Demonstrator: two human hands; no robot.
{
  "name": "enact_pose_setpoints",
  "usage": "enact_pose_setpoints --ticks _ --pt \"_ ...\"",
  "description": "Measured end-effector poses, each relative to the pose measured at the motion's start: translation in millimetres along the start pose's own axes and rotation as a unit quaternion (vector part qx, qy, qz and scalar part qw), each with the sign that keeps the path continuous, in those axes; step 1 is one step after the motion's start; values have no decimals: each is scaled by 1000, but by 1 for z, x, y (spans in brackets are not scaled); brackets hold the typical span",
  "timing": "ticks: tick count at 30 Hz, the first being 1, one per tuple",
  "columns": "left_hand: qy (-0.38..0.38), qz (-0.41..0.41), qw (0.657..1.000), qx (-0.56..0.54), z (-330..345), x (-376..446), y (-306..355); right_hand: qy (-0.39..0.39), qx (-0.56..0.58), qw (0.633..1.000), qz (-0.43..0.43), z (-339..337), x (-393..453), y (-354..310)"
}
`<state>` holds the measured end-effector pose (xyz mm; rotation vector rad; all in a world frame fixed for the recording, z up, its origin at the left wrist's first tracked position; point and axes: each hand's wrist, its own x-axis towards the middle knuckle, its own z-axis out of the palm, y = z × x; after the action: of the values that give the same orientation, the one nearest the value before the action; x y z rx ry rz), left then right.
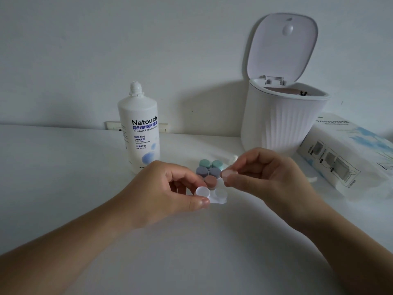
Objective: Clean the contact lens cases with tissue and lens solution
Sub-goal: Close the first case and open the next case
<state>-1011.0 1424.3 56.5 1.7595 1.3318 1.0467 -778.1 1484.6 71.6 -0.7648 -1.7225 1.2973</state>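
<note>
My left hand (170, 188) pinches a white contact lens case (212, 195) just above the table; its left well still wears a white cap, its right well is uncovered. My right hand (265, 175) pinches a small translucent cap (229, 173) a little above and right of the open well. Behind the hands, three colored cases (209, 171) in green, purple and brown lie together on the table. A white lens solution bottle (139, 128) stands behind my left hand with its nozzle bare. A tissue pack (348, 154) lies at the right.
A white ribbed bin (282, 122) with its lid flipped up stands at the back right against the wall. A small white cap (232, 159) lies behind the colored cases. The white table (63, 177) stretches left and toward me.
</note>
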Motion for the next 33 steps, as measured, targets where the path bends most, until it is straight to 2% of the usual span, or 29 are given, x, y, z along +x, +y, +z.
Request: enact_pose_setpoints --ticks 6,17,33 --pt "21 -5 1000 2 0 -1 2 -23 -133 990 -48 5 -6 -1" --pt "6 -15 1000 -13 -1 0 1 -74 -206 974 -62 7 -9 1" --pt "-6 -18 999 -47 0 1 0 -51 -278 955 -89 9 -10 -2"
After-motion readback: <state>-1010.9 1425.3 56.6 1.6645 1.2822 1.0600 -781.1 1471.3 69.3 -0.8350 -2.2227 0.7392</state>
